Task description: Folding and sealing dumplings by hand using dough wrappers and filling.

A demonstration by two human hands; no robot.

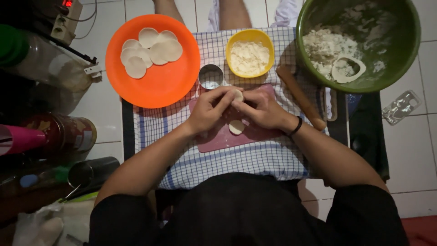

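A checked cloth (255, 159) lies spread on the tiled floor (419, 150), in front of the seated person. A cutting mat (218, 139) lies at the middle of the cloth. Both hands meet above the mat, left hand (209, 109) and right hand (264, 109), pinching a dough disc (238, 95) between them. A second disc (236, 127) lies on the mat just below the hands. Behind the mat stand a round cutter (210, 76) and, to its right, a small bowl (250, 53) of flour. Far left, a plate (154, 86) carries stacked discs (150, 51). A rolling pin (301, 98) lies right of the mat. A large basin (364, 43) sits far right, with dough scraps in it.
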